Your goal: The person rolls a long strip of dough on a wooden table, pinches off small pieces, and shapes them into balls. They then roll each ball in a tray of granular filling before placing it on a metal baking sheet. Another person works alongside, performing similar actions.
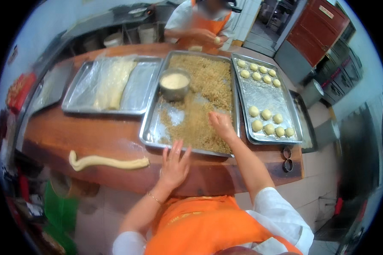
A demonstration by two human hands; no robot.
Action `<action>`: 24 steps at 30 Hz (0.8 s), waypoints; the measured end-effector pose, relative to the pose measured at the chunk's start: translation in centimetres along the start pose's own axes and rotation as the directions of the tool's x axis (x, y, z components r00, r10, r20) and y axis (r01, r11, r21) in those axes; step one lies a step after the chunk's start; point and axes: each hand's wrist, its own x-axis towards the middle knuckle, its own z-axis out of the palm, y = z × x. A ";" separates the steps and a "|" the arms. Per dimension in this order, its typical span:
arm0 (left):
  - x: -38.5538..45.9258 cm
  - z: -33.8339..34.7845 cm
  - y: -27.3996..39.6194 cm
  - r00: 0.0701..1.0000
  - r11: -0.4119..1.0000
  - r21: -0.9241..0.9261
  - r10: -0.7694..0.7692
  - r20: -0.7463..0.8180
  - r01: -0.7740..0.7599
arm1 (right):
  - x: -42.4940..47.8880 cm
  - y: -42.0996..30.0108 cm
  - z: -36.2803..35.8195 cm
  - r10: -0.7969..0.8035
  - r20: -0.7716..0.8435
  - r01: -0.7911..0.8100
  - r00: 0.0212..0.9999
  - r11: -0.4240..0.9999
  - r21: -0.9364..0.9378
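Observation:
My left hand [175,167] is spread at the front rim of a metal sheet tray [146,135], its fingertips by the rim. Inside that tray lies a loose brown crumbly mixture [210,75]. Over its right front part my right hand [221,125] is curled into a fist; whatever may be in the palm is hidden. Toward the tray's left back stands a round metal bowl [175,93] with a pale, fine filling [174,81]. A rope of pale dough [111,162], bent at its left end, rests on the wooden table [115,134] left of my left hand.
On the right, another tray [265,95] carries several dough balls [266,114]. Two ring cutters [287,165] sit near the table's right edge. A left tray [140,86] holds plastic-covered dough [116,83]. Across the table, a person [204,27] holds a small dough ball [217,40].

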 end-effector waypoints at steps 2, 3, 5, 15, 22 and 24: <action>-0.3 0.1 -0.2 1.000 1.000 -0.010 0.006 -0.024 -0.006 | -0.1 -0.6 0.7 0.046 -0.027 -0.043 0.999 0.995 0.091; -0.3 0.2 -0.3 0.998 0.997 -0.066 0.044 -0.047 -0.047 | -0.1 -0.4 0.2 0.024 -0.026 -0.022 0.999 0.995 0.099; -0.1 0.1 -1.2 0.989 0.976 -0.171 0.125 -0.073 -0.136 | 0.3 0.5 -0.3 -0.010 -0.031 0.014 0.999 0.992 0.124; -5.7 -1.6 -0.7 1.000 0.997 0.083 0.000 0.000 0.000 | -1.9 -3.7 -1.4 0.301 0.235 -0.313 0.924 0.242 0.918; -4.7 -3.6 -2.1 0.946 0.962 -0.070 -0.244 0.213 0.264 | -1.3 1.7 1.9 0.037 -0.025 -0.014 0.999 0.786 0.618; -3.8 -4.8 -2.4 0.844 0.884 -0.152 -0.352 0.405 0.441 | -1.8 0.2 1.0 0.144 0.042 -0.133 0.989 0.716 0.685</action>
